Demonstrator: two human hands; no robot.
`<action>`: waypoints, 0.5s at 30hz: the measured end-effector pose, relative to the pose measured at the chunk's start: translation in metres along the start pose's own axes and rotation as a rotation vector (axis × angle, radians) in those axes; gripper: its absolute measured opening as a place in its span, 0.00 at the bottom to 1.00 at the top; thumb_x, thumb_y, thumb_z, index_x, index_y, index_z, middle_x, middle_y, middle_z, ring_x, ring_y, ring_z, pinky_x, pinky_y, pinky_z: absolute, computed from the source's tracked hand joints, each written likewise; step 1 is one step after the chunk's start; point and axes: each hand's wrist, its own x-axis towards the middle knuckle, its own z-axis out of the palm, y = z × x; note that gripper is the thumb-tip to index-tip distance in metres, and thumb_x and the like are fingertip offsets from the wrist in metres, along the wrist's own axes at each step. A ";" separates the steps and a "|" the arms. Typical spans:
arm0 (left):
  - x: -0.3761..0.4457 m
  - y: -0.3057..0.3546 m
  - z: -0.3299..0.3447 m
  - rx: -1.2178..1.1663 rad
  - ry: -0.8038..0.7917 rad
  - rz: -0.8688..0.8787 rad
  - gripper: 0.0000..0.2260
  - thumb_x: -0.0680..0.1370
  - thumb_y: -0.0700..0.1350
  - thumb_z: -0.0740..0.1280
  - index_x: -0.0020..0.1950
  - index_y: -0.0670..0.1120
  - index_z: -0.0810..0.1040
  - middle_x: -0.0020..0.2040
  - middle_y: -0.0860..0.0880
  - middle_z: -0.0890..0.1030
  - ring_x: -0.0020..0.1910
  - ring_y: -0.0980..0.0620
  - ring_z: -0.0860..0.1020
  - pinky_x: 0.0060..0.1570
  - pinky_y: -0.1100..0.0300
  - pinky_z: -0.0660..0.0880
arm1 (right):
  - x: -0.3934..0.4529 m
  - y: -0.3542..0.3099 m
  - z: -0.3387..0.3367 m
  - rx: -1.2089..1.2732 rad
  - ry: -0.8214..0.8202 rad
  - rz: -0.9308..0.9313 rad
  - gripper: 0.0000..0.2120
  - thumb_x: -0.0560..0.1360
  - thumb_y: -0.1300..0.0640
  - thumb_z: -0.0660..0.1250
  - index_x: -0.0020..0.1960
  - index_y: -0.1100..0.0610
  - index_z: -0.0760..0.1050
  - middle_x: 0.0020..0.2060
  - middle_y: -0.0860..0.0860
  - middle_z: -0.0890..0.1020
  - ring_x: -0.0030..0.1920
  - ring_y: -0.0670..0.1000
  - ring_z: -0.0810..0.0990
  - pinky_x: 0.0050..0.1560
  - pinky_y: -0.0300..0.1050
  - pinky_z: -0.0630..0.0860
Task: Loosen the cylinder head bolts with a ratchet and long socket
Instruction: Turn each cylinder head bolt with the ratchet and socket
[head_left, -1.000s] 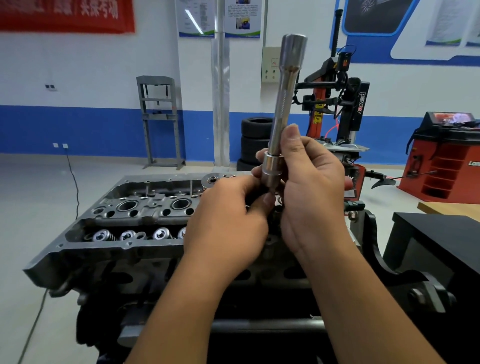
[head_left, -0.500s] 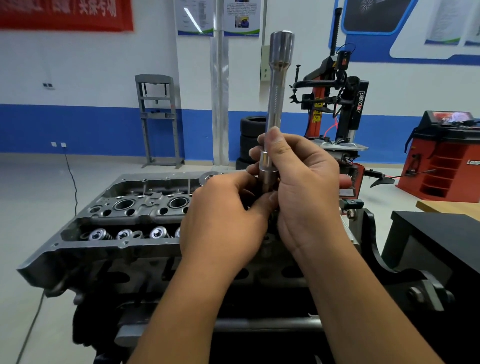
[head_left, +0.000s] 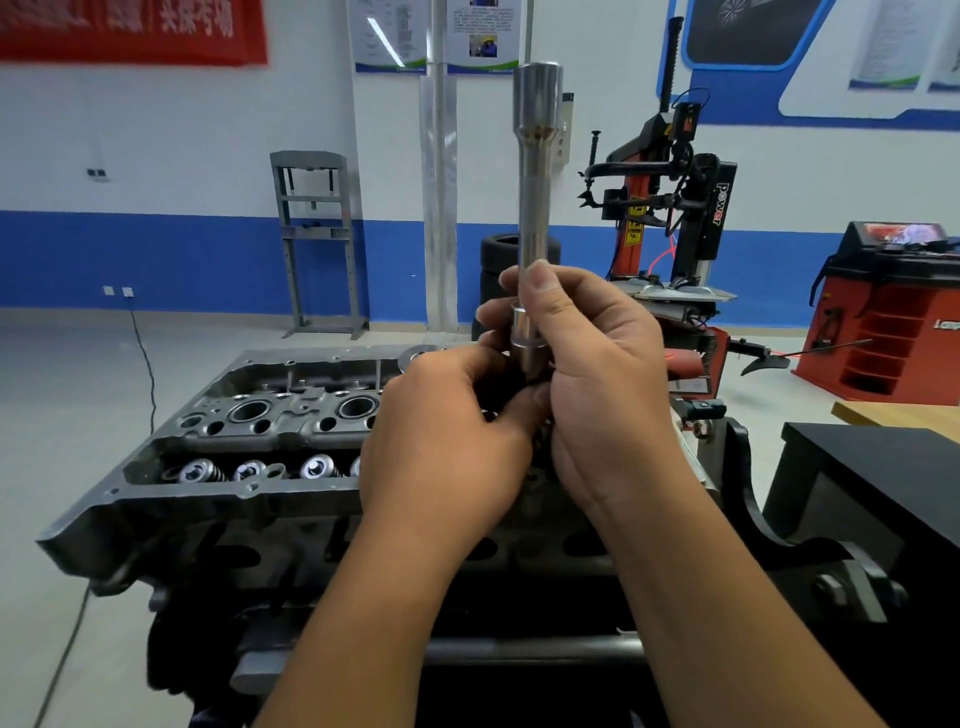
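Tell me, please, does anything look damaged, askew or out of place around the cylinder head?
Nothing stands out. The cylinder head sits level and looks intact, and the right hand holds the long socket upright above it.

Tire changer (head_left: 675, 208), stacked tires (head_left: 498, 254)

The long socket (head_left: 535, 171) is bright polished silver with a duller grey band along its shaft. The cylinder head (head_left: 234, 441) is dark cast grey, its valve springs (head_left: 249, 470) shining chrome. The wall (head_left: 182, 156) is white with a deep blue stripe low down. A red banner (head_left: 130, 28) carries pale lettering. The tyre machine (head_left: 670, 208) is red and black; the cabinet (head_left: 893, 322) is red too.
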 end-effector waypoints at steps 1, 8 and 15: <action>0.000 0.000 0.000 -0.001 0.005 -0.008 0.14 0.69 0.61 0.69 0.50 0.59 0.86 0.43 0.60 0.86 0.47 0.53 0.85 0.48 0.46 0.83 | 0.000 0.000 0.000 -0.003 0.011 -0.007 0.06 0.75 0.50 0.73 0.43 0.51 0.84 0.38 0.55 0.85 0.39 0.53 0.83 0.43 0.49 0.81; 0.000 0.004 -0.002 -0.031 -0.083 0.001 0.17 0.70 0.61 0.67 0.55 0.60 0.86 0.46 0.61 0.87 0.48 0.54 0.86 0.51 0.44 0.83 | 0.001 0.003 -0.001 -0.050 0.057 -0.081 0.05 0.74 0.50 0.74 0.40 0.49 0.83 0.36 0.52 0.83 0.36 0.51 0.81 0.41 0.46 0.79; 0.001 0.001 -0.003 -0.062 -0.086 0.000 0.13 0.71 0.57 0.68 0.53 0.58 0.85 0.46 0.60 0.87 0.50 0.53 0.86 0.51 0.42 0.83 | 0.001 0.002 0.000 -0.008 -0.011 -0.020 0.08 0.77 0.50 0.68 0.44 0.51 0.82 0.37 0.53 0.85 0.40 0.52 0.82 0.46 0.51 0.79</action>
